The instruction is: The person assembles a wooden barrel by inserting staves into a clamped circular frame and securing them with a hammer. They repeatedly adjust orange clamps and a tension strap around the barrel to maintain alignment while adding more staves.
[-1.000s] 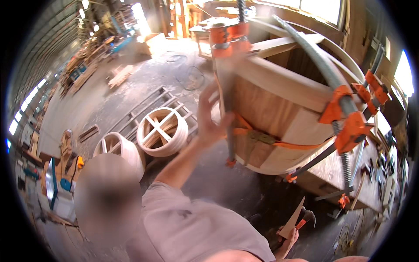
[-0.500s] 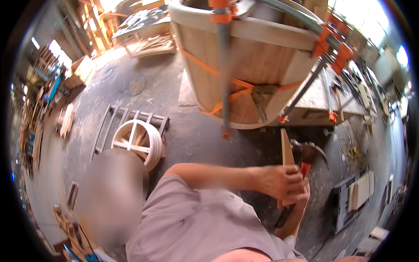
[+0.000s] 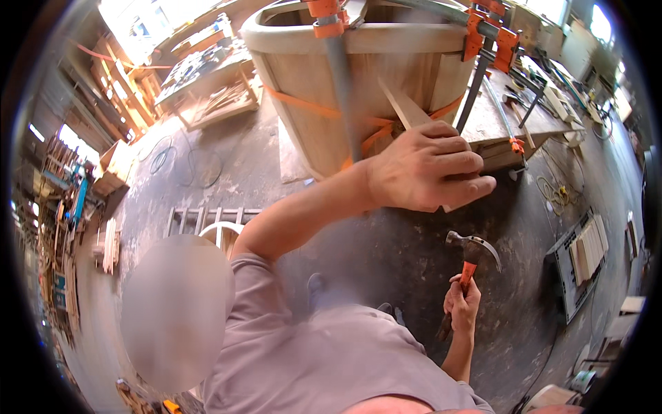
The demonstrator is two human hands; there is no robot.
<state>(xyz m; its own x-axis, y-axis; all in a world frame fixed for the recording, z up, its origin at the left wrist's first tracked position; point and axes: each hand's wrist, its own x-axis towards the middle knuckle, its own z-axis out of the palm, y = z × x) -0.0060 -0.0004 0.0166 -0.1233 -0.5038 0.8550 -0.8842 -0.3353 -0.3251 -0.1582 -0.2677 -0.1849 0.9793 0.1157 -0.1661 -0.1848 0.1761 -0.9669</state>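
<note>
My left hand [image 3: 431, 169] is closed around a tapered strip of wood [image 3: 403, 103], raised in front of a large wooden tub [image 3: 324, 131]. The strip's narrow end points up toward the tub's side; I cannot tell whether they touch. Lower and to the right, my right hand [image 3: 462, 303] grips a claw hammer [image 3: 469, 265] by its orange and dark handle, head upward. An orange strap [image 3: 303, 103] runs round the tub. Pipe clamps with orange jaws [image 3: 474, 34] span its rim. My left hand and forearm hide part of the tub's lower side.
A workbench [image 3: 500, 124] bearing tools stands behind the tub at right. A round white wooden frame [image 3: 224, 234] rests by a slatted metal rack at left. Cut boards [image 3: 589, 248] lie on a dark stand at right. Cables [image 3: 558, 193] coil on the floor.
My left hand has moved up and away from my right, carrying the wood strip toward the tub. The hammer has dropped slightly lower. The tub has shifted left and up in view.
</note>
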